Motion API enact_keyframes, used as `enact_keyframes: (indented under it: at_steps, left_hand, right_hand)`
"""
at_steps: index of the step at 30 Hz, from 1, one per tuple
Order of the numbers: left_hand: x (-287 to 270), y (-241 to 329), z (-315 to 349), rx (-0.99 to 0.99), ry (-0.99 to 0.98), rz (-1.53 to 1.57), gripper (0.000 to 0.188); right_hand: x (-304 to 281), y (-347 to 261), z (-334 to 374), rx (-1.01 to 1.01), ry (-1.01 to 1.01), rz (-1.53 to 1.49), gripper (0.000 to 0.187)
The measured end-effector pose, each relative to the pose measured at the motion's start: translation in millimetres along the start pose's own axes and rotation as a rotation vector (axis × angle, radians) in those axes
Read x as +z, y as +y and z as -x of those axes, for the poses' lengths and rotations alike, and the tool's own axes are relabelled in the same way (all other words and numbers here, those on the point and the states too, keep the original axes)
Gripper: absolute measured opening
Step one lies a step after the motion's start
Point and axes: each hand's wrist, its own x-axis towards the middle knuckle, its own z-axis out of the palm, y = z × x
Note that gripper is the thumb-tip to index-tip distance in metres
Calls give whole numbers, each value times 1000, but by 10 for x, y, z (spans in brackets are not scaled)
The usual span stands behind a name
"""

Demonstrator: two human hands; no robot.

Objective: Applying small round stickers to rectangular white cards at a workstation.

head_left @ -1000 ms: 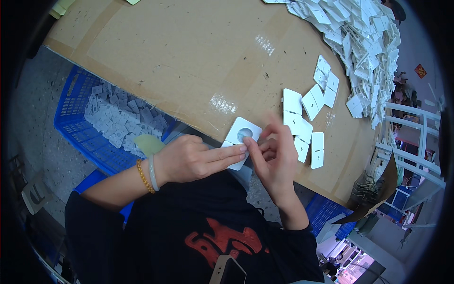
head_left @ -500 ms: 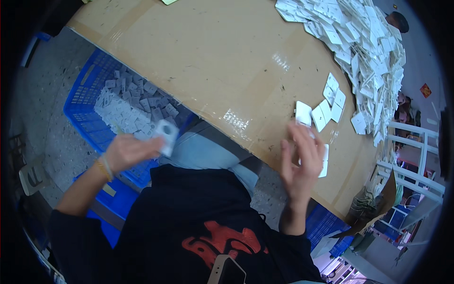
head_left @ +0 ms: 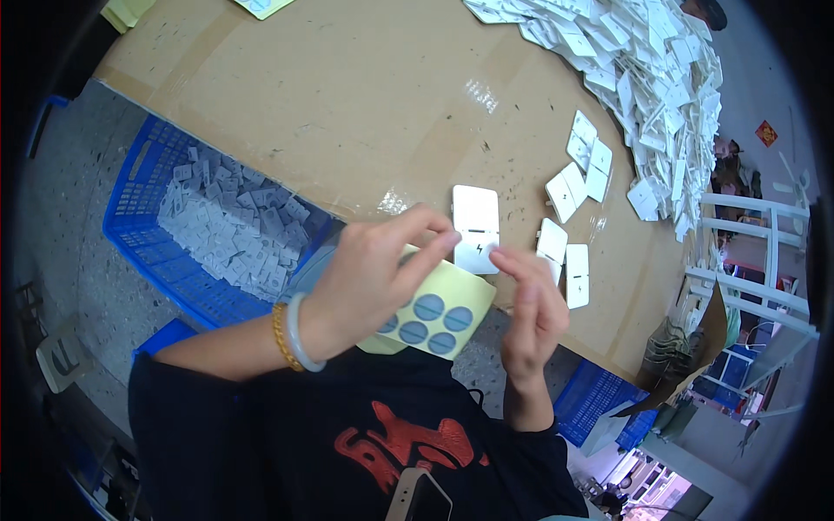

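Observation:
My left hand (head_left: 369, 265), with two bracelets at its wrist, reaches over a pale yellow sticker sheet (head_left: 447, 308) with round grey stickers. Its thumb and forefinger close in a pinch at the left edge of a white plate (head_left: 476, 208). Whatever is between these fingertips is too small to make out. The plate lies near the table's front edge and has a slot and a small dark mark. From the other side, my right hand (head_left: 534, 317) rests one bent fingertip at the plate's lower right edge, its thumb held apart. The hand partly covers the sheet.
Loose white plates (head_left: 577, 273) lie right of my hands, beyond them a large heap of plates (head_left: 643, 95). A blue basket (head_left: 130, 217) below the table's left edge contains many small pale pieces. Another blue basket (head_left: 573, 399) stands below right. A white metal frame (head_left: 747, 286) is farther right.
My left hand has moved right from beside the basket to the white plate, and the pale piece it held no longer shows. The sticker sheet now appears below it.

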Motion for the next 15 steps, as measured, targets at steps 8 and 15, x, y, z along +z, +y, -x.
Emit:
enact_keyframes:
  at_steps: [8,15]
  left_hand:
    - [33,56,121,-172,-193,399,18]
    - [93,33,203,-177,-163,247,14]
  right_hand:
    - [-159,-54,110,542,-53,-302,19]
    - [-114,-64,30,6,-123,156,26]
